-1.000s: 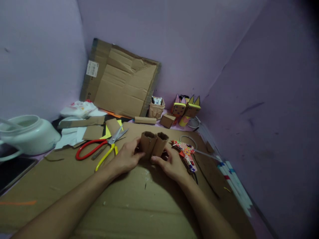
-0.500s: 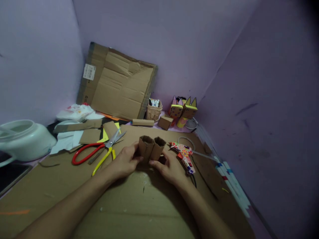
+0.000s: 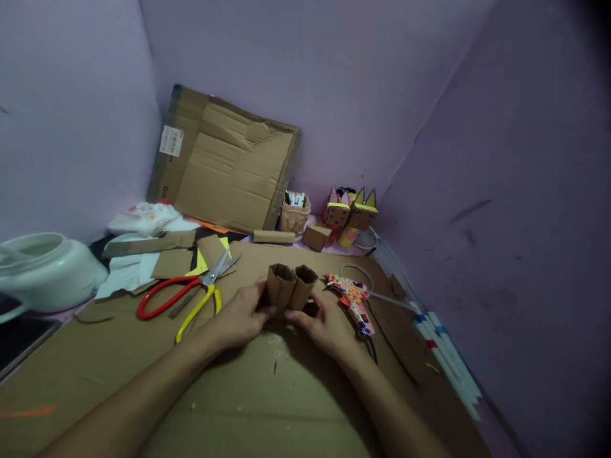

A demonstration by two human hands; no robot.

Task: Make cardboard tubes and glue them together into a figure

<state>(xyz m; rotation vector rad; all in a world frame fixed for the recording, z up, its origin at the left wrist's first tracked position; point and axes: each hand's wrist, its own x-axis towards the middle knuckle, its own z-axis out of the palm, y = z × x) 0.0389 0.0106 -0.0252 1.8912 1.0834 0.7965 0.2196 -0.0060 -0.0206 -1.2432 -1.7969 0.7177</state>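
Two short cardboard tubes stand upright side by side, their open ends facing up. My left hand (image 3: 247, 312) grips the left cardboard tube (image 3: 279, 289), with the thumb in front near its base. Around the right cardboard tube (image 3: 302, 291) my right hand (image 3: 324, 321) is closed, thumb low at the front and fingers partly hidden behind. The tubes touch or nearly touch along their sides. Left of my left hand lie scissors (image 3: 208, 283) with one red and one yellow handle, blades apart. A flower-patterned glue gun (image 3: 354, 299) rests right of my right hand.
A cardboard sheet (image 3: 119, 381) covers the table. Behind stand a flattened carton (image 3: 233, 165), a pen cup (image 3: 294, 215), a small cardboard box (image 3: 316, 236) and decorated cardboard figures (image 3: 356, 213). A white pot (image 3: 52, 273) is at left; white markers (image 3: 449, 359) lie along the right edge.
Both hands keep hold of the tubes in nearly the same place. The whole view has shifted very slightly; nothing was let go.
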